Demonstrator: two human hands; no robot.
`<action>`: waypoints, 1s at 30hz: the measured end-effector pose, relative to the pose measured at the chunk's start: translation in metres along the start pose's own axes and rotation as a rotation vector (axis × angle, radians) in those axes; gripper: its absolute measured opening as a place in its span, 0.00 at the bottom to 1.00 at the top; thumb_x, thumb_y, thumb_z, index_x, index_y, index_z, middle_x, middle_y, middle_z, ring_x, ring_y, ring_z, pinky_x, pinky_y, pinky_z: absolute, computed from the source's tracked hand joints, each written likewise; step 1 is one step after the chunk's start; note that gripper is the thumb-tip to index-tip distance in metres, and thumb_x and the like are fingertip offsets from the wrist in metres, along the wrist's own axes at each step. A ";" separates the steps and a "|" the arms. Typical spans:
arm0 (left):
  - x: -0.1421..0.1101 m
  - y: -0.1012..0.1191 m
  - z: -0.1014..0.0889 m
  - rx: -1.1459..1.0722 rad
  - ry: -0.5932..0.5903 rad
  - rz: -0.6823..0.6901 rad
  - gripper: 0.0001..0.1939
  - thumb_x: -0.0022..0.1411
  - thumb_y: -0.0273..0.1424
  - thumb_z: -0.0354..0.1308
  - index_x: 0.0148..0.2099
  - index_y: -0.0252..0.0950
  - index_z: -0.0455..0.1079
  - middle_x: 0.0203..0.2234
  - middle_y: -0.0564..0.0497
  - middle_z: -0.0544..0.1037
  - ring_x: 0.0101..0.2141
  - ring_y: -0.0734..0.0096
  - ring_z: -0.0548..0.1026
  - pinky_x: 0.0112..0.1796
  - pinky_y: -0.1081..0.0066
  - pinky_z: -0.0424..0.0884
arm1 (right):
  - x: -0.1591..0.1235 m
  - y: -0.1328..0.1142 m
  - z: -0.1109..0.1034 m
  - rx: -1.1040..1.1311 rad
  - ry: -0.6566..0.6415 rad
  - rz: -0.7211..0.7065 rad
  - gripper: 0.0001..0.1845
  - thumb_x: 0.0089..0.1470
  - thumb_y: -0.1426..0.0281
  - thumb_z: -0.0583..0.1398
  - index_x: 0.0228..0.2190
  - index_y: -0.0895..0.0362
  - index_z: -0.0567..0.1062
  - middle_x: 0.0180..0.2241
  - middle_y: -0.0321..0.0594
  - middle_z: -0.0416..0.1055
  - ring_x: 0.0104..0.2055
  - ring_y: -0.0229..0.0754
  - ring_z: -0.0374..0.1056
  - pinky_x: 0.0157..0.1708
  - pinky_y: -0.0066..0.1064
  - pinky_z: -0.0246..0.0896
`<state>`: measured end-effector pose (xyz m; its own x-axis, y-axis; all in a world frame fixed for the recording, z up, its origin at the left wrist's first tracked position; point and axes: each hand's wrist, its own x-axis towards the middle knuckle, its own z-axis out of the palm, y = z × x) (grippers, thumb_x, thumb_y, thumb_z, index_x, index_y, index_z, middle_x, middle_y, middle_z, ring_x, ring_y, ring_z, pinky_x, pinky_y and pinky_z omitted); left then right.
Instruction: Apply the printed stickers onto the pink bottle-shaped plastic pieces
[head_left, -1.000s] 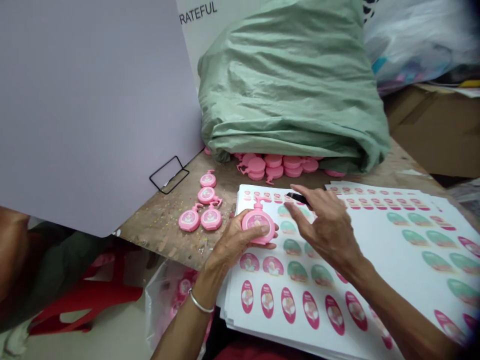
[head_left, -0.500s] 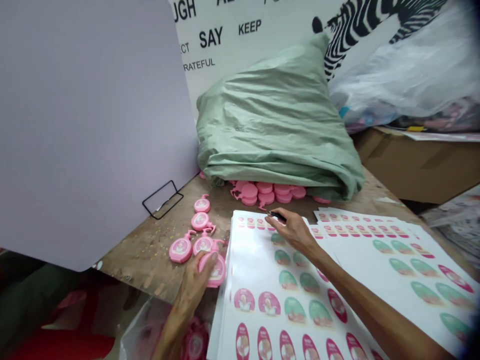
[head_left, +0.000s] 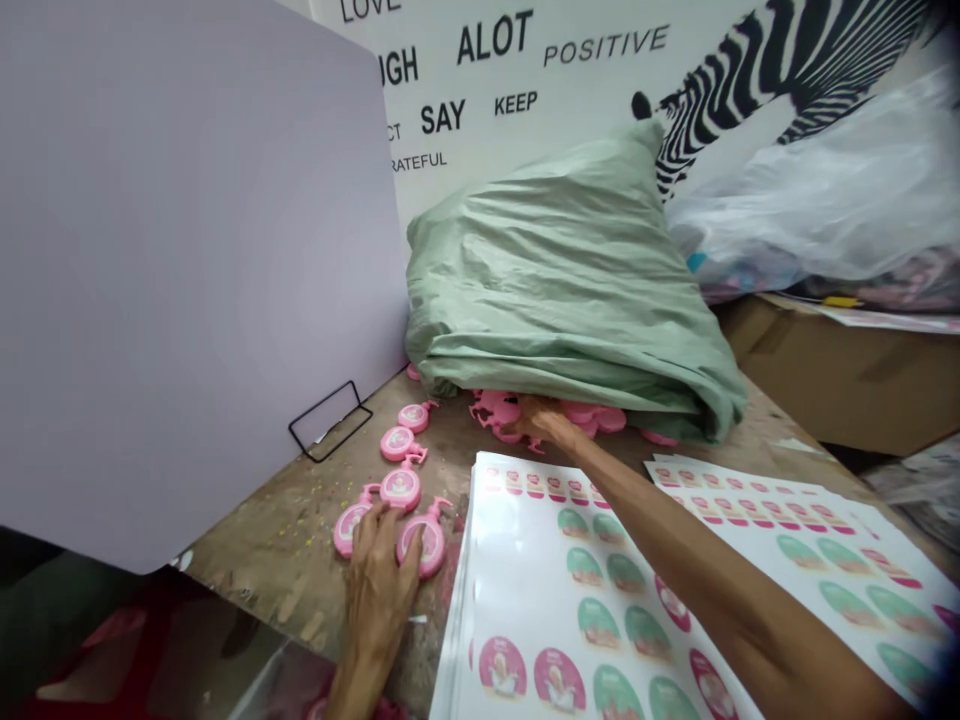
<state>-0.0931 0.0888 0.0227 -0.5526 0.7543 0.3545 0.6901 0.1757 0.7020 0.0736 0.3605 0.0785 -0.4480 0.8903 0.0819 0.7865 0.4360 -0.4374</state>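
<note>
Small flat pink toy pump bottles with round labels lie in a group on the left of the table. My left hand [head_left: 379, 570] rests over the nearest ones, fingers apart. Its fingertips touch one pink pump bottle [head_left: 351, 525], and the thumb lies against another pump bottle [head_left: 424, 545]. My right hand [head_left: 541, 420] reaches across the sticker sheets into a heap of pink pieces [head_left: 600, 418] at the lower edge of a green sack [head_left: 570, 290]. Its fingertips are hidden among those pieces, so I cannot see what they hold. A stack of printed sticker sheets [head_left: 525, 560] lies under my right forearm.
More sticker sheets [head_left: 750, 540] lie to the right. A pale panel [head_left: 187, 250] stands on the left, with a black wire frame [head_left: 330, 420] at its lower edge. A cardboard box [head_left: 832, 370] sits at the back right below a clear plastic bag [head_left: 817, 210].
My left hand has set its pink pump bottle down on the table and loosened its fingers. My right hand, holding a small black tool before, has moved forward to the pink heap.
</note>
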 end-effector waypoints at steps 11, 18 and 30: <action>-0.019 0.075 0.021 -0.434 -0.254 0.100 0.31 0.57 0.32 0.61 0.63 0.37 0.60 0.61 0.40 0.64 0.61 0.54 0.61 0.59 0.58 0.58 | -0.143 -0.034 0.005 0.645 -0.288 0.035 0.29 0.46 0.42 0.59 0.27 0.57 0.74 0.20 0.32 0.63 0.22 0.35 0.57 0.21 0.28 0.49; -0.030 0.095 0.020 -0.639 -0.171 -0.188 0.21 0.57 0.36 0.62 0.52 0.38 0.68 0.49 0.44 0.75 0.52 0.58 0.72 0.54 0.63 0.66 | -0.207 -0.025 -0.004 0.690 -0.270 0.030 0.26 0.53 0.47 0.57 0.37 0.58 0.73 0.27 0.35 0.68 0.26 0.36 0.59 0.26 0.29 0.55; -0.054 0.098 0.026 -1.107 -0.618 -0.666 0.18 0.54 0.37 0.66 0.42 0.32 0.69 0.31 0.47 0.80 0.28 0.70 0.78 0.31 0.72 0.75 | -0.285 0.017 0.018 0.086 0.210 -0.231 0.06 0.60 0.68 0.56 0.32 0.56 0.71 0.28 0.39 0.72 0.31 0.42 0.65 0.34 0.35 0.56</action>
<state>0.0171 0.0817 0.0564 -0.1358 0.9286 -0.3454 -0.4846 0.2418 0.8406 0.2072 0.1117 0.0317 -0.5062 0.7805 0.3669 0.6310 0.6252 -0.4594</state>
